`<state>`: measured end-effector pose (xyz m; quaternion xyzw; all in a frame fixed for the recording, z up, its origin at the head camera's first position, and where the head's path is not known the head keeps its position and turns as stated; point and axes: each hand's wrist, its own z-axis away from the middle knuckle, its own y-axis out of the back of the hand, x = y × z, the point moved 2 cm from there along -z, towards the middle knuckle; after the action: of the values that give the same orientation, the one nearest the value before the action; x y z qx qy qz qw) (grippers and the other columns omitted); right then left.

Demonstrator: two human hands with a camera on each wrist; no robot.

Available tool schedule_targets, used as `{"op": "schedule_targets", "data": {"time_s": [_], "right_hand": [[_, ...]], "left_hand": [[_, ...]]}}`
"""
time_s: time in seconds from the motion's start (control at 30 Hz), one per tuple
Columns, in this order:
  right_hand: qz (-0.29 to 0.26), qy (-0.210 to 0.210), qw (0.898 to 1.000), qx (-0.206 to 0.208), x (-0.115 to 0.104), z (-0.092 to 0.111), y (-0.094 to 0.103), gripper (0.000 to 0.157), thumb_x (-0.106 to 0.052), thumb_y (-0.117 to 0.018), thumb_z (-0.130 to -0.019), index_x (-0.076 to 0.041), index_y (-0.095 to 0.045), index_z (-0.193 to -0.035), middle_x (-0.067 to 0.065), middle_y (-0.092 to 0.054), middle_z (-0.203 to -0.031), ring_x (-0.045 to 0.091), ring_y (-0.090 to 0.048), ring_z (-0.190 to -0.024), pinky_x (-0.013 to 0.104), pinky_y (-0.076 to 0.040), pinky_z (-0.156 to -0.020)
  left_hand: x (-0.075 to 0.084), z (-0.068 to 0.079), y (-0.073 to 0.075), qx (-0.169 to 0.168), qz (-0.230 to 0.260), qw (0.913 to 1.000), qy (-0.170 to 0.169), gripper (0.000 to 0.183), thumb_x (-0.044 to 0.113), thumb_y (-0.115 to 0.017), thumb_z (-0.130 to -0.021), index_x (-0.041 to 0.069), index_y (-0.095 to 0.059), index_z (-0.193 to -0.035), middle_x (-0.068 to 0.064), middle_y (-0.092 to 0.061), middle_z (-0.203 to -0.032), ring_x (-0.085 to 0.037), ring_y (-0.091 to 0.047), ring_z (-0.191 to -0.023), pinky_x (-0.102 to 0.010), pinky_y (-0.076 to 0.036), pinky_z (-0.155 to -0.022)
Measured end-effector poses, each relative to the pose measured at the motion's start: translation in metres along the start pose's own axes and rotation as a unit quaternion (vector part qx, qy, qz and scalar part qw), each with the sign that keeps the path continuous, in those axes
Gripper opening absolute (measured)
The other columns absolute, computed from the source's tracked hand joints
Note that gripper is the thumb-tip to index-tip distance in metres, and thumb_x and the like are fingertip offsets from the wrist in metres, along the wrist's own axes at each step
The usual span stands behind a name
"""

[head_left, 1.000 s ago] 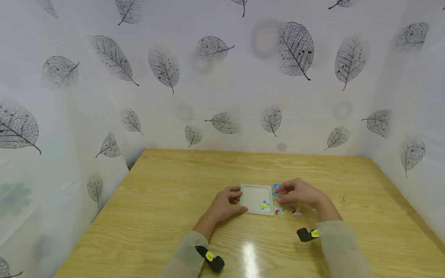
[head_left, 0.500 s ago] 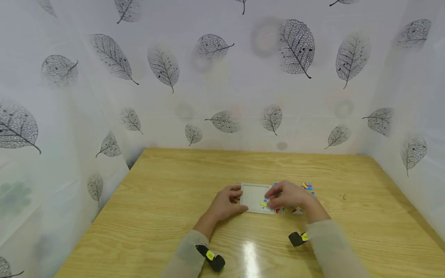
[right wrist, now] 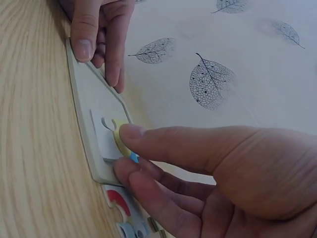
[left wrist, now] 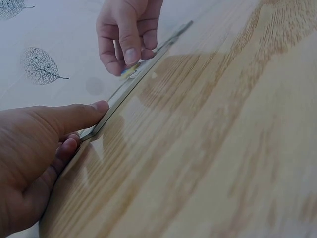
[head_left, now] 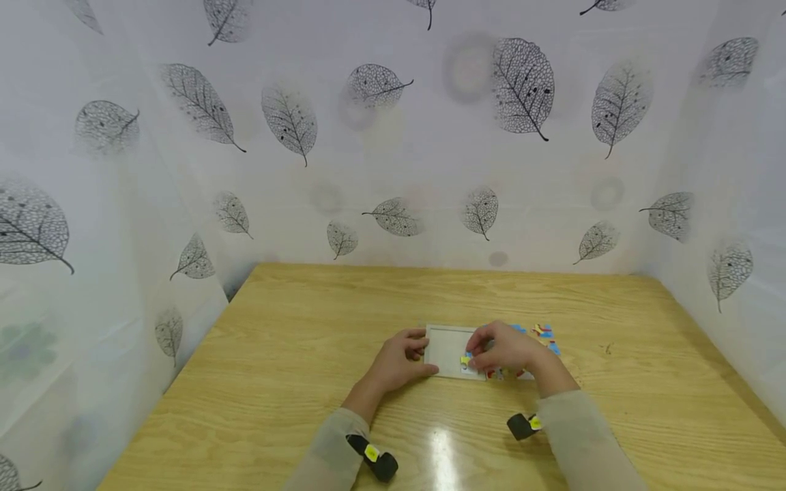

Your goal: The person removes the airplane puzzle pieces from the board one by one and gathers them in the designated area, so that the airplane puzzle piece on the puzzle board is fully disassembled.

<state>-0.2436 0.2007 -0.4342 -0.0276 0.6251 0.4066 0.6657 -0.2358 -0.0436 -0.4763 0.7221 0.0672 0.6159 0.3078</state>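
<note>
Leftmost, the left hand [head_left: 398, 361] rests at the left edge of the white puzzle tray [head_left: 447, 348], thumb along its near rim and curled fingers [right wrist: 94, 37] gripping the far side, as the right wrist view shows. That tray lies flat on the wooden table [head_left: 295, 354], near its middle. From the left wrist view the tray appears only as a thin edge, so its inside is hidden there.

Further right, the right hand [head_left: 505, 348] sits over the tray's near right corner and covers most of it in the head view. Its fingers pinch a yellow puzzle piece [right wrist: 119, 136], thumb on top, held against the tray's recess; a blue bit shows just beneath, but whether that is a second piece cannot be told.

Just beside the tray's right edge lie loose puzzle pieces [head_left: 543, 334] in blue, red and yellow, partly hidden by the right hand, too small and overlapped to count. One black wrist camera sits on each sleeve, two in all.
</note>
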Motion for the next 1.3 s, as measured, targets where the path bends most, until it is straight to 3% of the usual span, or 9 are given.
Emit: {"op": "schedule_targets", "data": {"time_s": [0.3,0.73,1.0,1.3], "right_hand": [[-0.019,-0.009,1.0,0.0,0.009,0.003,0.011,0.018,-0.01,-0.072,-0.091,0.004,-0.065,-0.101,0.012,-0.066,-0.088,0.022,-0.07,-0.077,0.035,-0.06,-0.071],[-0.088,-0.019,0.994,-0.053,0.02,0.015,0.022,0.032,-0.005,-0.063,-0.096,0.008,-0.061,-0.125,0.014,-0.066,-0.091,0.025,-0.072,-0.084,0.033,-0.06,-0.075],[-0.084,-0.012,0.996,-0.038,0.03,0.026,0.037,0.033,-0.009,-0.066,-0.095,0.009,-0.061,-0.123,0.012,-0.07,-0.092,0.02,-0.069,-0.079,0.037,-0.058,-0.07],[-0.101,-0.028,0.994,-0.021,0.047,0.045,0.06,0.038,-0.01,-0.068,-0.094,0.011,-0.058,-0.123,0.014,-0.072,-0.098,0.021,-0.071,-0.084,0.033,-0.06,-0.078]], "left_hand": [[0.001,-0.001,0.0,-0.004,-0.002,1.0,0.001,0.059,0.026,-0.086,-0.08,0.003,-0.066,-0.13,-0.003,-0.055,-0.144,-0.009,-0.056,-0.097,-0.023,-0.049,-0.084],[0.002,0.0,0.001,-0.006,0.003,1.0,0.0,0.06,0.025,-0.086,-0.08,0.004,-0.065,-0.132,-0.004,-0.056,-0.143,-0.011,-0.057,-0.099,-0.024,-0.05,-0.085],[0.001,0.001,0.0,-0.004,0.004,1.0,-0.001,0.06,0.025,-0.086,-0.079,0.003,-0.065,-0.131,-0.005,-0.056,-0.142,-0.011,-0.057,-0.098,-0.024,-0.049,-0.083],[0.0,0.002,0.0,-0.003,0.005,1.0,0.001,0.06,0.026,-0.086,-0.079,0.003,-0.066,-0.13,-0.004,-0.056,-0.143,-0.011,-0.056,-0.097,-0.023,-0.049,-0.083]]}}
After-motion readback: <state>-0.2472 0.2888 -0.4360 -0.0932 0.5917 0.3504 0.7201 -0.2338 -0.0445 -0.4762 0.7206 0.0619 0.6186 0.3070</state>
